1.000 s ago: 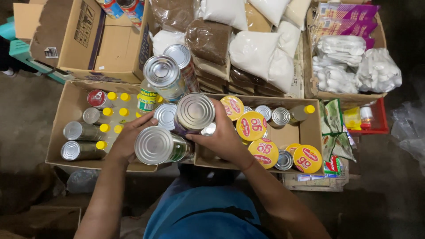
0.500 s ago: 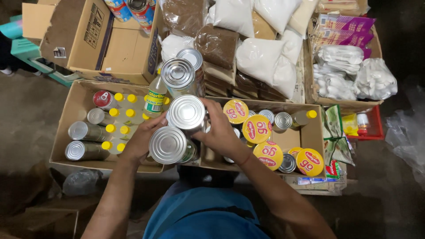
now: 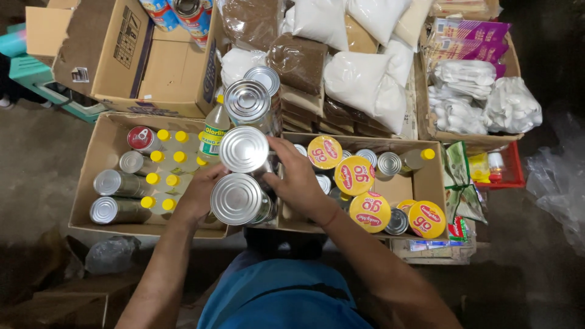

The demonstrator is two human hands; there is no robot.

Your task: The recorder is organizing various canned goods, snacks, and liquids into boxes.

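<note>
Silver cans, two of them stacked in the person's grip, sit right over the seam between the two open boxes. The left hand cups the lower can from the side, and the right hand wraps the upper one, fingers clasped on it. The left cardboard box already has cans and yellow-capped oil bottles in it, while the right box holds yellow-lidded tins. Looks partway through, since two more cans are waiting behind.
</note>
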